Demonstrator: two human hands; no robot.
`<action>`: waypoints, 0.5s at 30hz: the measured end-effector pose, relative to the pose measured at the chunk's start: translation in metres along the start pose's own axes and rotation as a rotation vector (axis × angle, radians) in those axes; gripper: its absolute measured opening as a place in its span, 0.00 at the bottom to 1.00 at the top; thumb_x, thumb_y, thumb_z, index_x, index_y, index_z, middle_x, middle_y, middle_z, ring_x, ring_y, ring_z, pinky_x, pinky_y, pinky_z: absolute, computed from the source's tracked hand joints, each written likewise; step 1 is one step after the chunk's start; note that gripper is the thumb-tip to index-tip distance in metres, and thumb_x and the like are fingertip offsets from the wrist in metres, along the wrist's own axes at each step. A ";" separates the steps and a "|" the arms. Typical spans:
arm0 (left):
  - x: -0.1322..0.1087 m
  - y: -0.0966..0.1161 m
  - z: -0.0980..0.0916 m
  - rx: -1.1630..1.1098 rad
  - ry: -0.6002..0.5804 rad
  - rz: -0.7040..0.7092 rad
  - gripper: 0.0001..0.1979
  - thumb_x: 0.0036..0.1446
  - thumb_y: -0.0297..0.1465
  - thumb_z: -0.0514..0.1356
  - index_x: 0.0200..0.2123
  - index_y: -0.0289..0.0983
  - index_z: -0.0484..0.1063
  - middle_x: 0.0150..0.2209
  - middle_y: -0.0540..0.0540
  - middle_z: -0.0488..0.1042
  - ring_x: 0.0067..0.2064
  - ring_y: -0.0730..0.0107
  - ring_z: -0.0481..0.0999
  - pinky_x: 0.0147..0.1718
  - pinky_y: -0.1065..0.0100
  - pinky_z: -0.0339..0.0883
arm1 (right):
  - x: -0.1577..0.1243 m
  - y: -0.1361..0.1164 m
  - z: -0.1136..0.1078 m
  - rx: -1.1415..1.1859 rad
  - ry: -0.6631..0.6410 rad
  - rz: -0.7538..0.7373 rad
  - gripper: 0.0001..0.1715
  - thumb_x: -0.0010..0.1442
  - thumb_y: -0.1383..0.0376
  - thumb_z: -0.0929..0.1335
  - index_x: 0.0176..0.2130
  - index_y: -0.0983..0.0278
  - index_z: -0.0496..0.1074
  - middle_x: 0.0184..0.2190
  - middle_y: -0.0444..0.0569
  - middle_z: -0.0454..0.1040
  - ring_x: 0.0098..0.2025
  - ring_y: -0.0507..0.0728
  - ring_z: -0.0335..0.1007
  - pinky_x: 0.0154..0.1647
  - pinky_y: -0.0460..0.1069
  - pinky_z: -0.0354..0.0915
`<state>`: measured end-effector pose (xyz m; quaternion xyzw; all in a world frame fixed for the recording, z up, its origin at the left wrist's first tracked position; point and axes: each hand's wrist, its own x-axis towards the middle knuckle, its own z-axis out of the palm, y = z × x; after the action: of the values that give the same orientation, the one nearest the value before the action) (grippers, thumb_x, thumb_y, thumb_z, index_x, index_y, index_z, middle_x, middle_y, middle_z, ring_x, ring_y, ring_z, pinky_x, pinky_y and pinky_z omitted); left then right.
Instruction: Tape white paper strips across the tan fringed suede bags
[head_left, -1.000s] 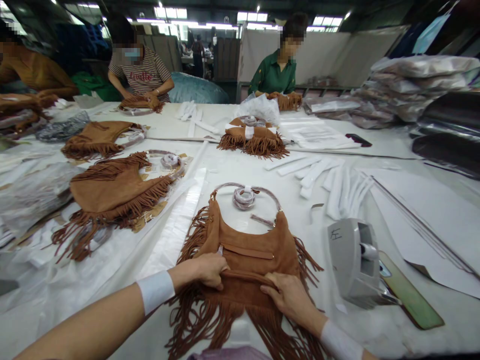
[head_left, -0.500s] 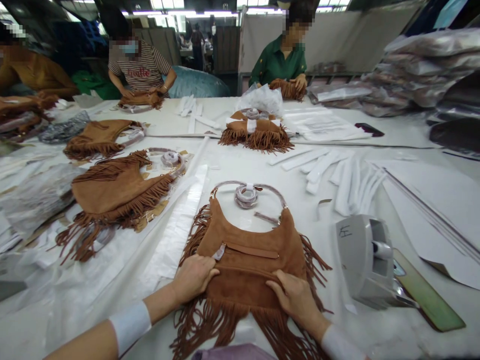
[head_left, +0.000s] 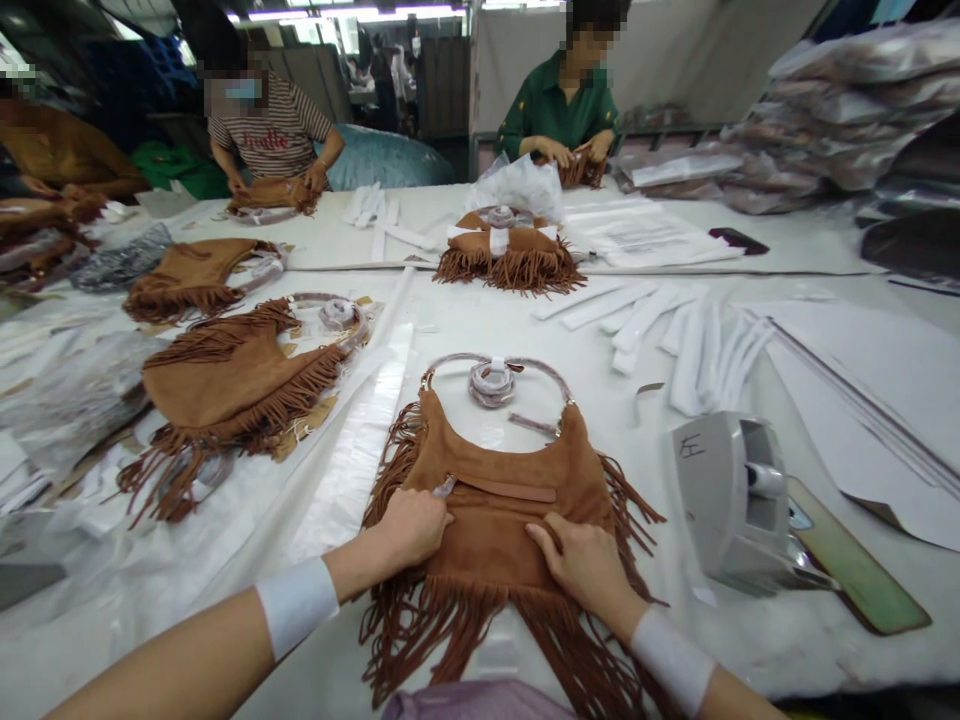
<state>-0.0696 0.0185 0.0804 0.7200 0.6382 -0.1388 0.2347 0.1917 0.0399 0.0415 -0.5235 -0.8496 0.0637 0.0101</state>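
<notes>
A brown suede handbag [head_left: 510, 550] with long fringe lies flat before me, its wrapped strap [head_left: 540, 370] curving away at the top. A zipper [head_left: 510, 490] with a wrapped pull crosses its upper part. My left hand [head_left: 412, 530] is closed on the suede at the bag's left side, just below the zipper pull; its fingertips are partly hidden. On the right side, my right hand [head_left: 589, 565] pinches the suede, thumb and forefinger bent together. White bands circle both my wrists. A coil of wrapped strap [head_left: 491, 384] lies inside the strap's curve.
To the right stand a grey tape dispenser [head_left: 724, 500] and a green phone [head_left: 862, 565]. White paper strips [head_left: 697, 350] lie beyond them. Other fringed bags [head_left: 240, 375] rest at left and another [head_left: 510, 250] ahead. Co-workers handle bags across the table; plastic-wrapped bundles [head_left: 862, 110] are piled at far right.
My left hand has moved right and slightly up along the bag, nearer the zipper pull. My right hand has shifted slightly up and left. The suede fold between them looks flatter.
</notes>
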 end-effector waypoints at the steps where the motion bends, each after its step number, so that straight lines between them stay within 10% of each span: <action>1: -0.001 0.003 -0.001 -0.011 0.008 0.007 0.23 0.62 0.44 0.49 0.39 0.31 0.75 0.36 0.33 0.77 0.41 0.52 0.78 0.41 0.59 0.68 | 0.000 0.000 -0.001 -0.002 0.003 -0.004 0.21 0.66 0.53 0.59 0.33 0.62 0.72 0.24 0.51 0.78 0.27 0.58 0.75 0.25 0.48 0.51; 7: 0.015 0.030 -0.002 -0.170 0.008 0.148 0.32 0.37 0.54 0.67 0.40 0.38 0.73 0.39 0.40 0.77 0.42 0.50 0.76 0.37 0.61 0.69 | -0.003 0.001 0.000 0.002 -0.005 -0.019 0.20 0.67 0.54 0.59 0.33 0.62 0.71 0.24 0.49 0.78 0.26 0.59 0.75 0.25 0.47 0.51; 15: 0.030 0.039 -0.001 -0.141 -0.080 0.180 0.23 0.43 0.50 0.66 0.35 0.39 0.74 0.36 0.43 0.78 0.39 0.54 0.77 0.35 0.63 0.68 | -0.004 0.005 0.003 0.052 0.047 -0.019 0.27 0.66 0.49 0.58 0.28 0.62 0.71 0.22 0.49 0.77 0.26 0.58 0.76 0.25 0.48 0.51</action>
<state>-0.0269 0.0414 0.0730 0.7498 0.5694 -0.1006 0.3215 0.1979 0.0388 0.0381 -0.5162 -0.8521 0.0733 0.0445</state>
